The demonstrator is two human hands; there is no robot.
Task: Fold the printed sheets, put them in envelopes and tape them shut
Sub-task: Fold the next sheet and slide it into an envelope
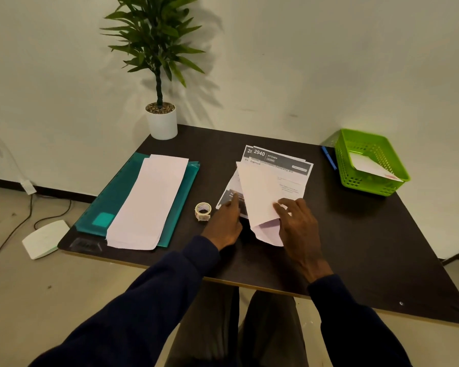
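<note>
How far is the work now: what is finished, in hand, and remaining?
Done: one envelope lies in the green basket. In hand: the right hand holds another envelope over the printed sheets, the left hand touches one sheet. Left: filling and taping it; the tape roll and envelope stack wait.

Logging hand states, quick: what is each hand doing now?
Left hand: open, forefinger pressing the printed sheets.
Right hand: holding the envelope.

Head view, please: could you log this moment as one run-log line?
left hand: index touches printed white paper sheets | right hand: holds white paper envelope
</note>
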